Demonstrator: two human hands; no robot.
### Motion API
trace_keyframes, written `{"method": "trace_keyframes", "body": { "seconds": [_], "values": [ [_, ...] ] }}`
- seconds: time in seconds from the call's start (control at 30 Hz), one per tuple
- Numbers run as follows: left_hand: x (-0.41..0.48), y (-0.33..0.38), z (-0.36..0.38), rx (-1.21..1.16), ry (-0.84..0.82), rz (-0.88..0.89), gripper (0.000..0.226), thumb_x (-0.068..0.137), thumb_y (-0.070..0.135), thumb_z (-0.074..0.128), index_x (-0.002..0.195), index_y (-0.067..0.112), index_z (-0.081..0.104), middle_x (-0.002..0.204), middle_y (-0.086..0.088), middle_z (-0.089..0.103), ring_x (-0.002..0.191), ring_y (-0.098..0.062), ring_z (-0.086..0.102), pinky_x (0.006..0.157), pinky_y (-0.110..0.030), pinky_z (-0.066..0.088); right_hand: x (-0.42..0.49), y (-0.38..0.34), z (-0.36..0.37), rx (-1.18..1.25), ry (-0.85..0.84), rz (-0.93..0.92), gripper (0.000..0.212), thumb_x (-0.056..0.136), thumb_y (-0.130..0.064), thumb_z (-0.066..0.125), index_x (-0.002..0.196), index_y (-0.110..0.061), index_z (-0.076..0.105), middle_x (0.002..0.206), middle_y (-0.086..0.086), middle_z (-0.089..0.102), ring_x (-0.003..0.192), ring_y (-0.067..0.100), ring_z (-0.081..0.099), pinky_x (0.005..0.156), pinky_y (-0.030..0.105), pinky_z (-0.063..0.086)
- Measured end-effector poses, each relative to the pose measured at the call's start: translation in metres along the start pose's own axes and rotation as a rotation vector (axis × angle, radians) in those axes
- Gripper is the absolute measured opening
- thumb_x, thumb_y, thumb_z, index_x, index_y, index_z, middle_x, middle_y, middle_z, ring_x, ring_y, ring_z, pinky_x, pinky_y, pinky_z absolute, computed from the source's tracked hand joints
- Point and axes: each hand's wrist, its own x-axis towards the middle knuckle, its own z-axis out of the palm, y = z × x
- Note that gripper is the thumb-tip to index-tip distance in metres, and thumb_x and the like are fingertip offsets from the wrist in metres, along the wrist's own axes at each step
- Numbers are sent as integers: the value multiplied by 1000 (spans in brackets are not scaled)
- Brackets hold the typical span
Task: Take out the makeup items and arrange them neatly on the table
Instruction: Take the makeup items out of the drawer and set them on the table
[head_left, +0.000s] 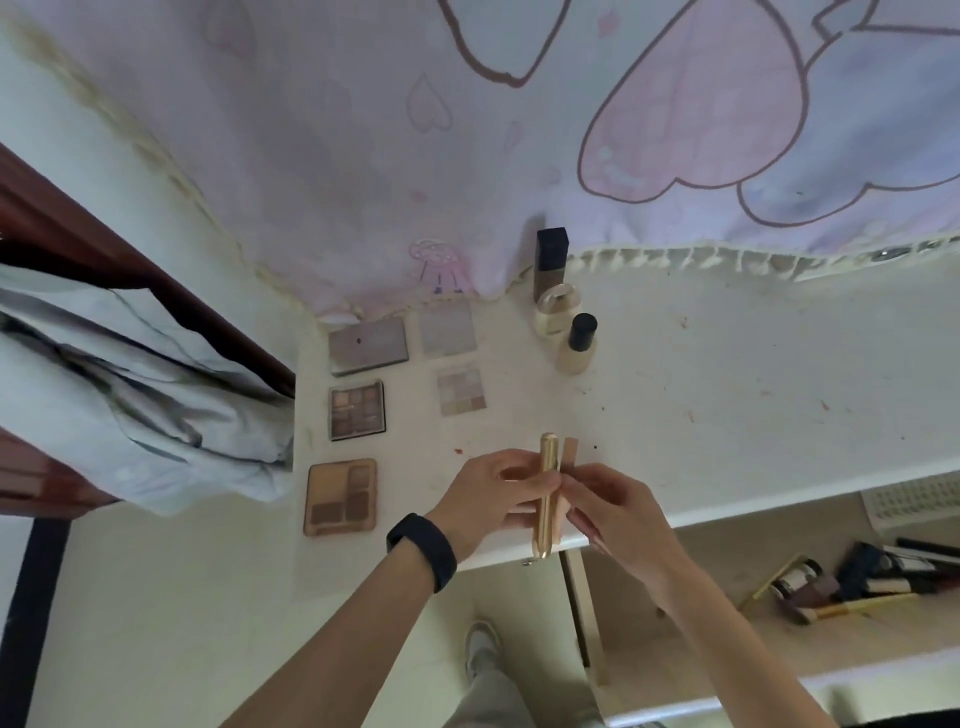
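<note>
Gripping gold tube (547, 460); writing unreadable

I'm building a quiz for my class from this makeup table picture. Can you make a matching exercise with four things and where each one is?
Things:
1. gold tube
2. tan palette
3. square bottle
4. black band

Places:
a. by the curtain hem
b. on the left wrist
c. on the table, nearest of the palettes
d. between left hand and right hand

Pairs: 1-d, 2-c, 3-a, 4-b

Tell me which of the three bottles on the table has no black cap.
The squat clear bottle in the middle: its top is pale; the tall bottle behind and the cream bottle in front have black caps.
</note>
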Motion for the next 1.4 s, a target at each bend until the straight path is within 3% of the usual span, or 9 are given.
{"method": "trace_keyframes", "body": {
  "seconds": [0.17,0.37,0.47,0.57,0.67,0.87,0.97,1.1,1.4],
  "values": [
    [10,8,0,-23,-39,-35,35,89,28,72,121,14,71,113,-8,74,106,-25,70,92,-42,58,6,-14,-3,19,-70,2,18,99,-32,63,94,-25,79,51,1,35,44,12,29,44,19,29],
    [34,19,13,78,-58,-8,28,98,34,60,122,24,72,116,-2,73,106,-21,70,92,-44,58,14,-20,-19,34,-27,-41,16,97,-24,67,101,-13,78,51,-1,49,42,14,34,43,19,32],
    [51,18,15,582,150,232,28,103,39,49,123,37,68,123,11,59,110,-2,58,100,-29,50,28,-29,-40,116,183,-12,18,95,-21,69,90,-6,78,50,4,44,42,14,35,42,19,32],
    [70,18,4,1231,341,494,29,101,34,45,123,34,64,137,7,51,129,-10,42,100,-28,42,54,-47,-65,213,425,31,12,88,-25,78,87,-14,82,54,3,56,44,9,46,42,18,36],
    [90,22,-5,1585,362,454,45,101,43,38,143,28,44,158,2,34,145,-21,26,114,-41,24,94,-67,-82,195,516,58,16,84,-31,81,90,-16,80,59,0,67,43,8,49,41,19,36],
    [101,28,-15,1732,237,373,61,104,51,27,157,22,19,166,-1,18,151,-25,16,121,-48,10,167,-100,-91,-12,617,58,19,83,-36,77,79,-18,77,57,-8,71,49,7,61,47,24,50],
    [102,36,-17,1757,183,349,62,104,51,30,158,22,17,166,-2,16,151,-26,16,121,-49,8,190,-118,-94,-480,555,65,19,78,-41,69,70,-24,75,60,-8,72,69,13,70,72,33,59],
    [100,39,-15,1756,171,337,63,105,50,32,158,20,16,166,-4,14,151,-27,16,122,-49,9,211,-136,-93,-891,423,64,25,75,-47,72,80,-22,75,72,0,71,68,16,63,62,28,51],
    [99,38,-16,1745,186,367,62,105,49,30,158,19,16,166,-5,13,151,-27,15,122,-47,9,210,-125,-82,-925,530,-36,43,79,-60,70,111,-31,69,108,-3,68,97,25,62,75,34,45]
  ]
}}
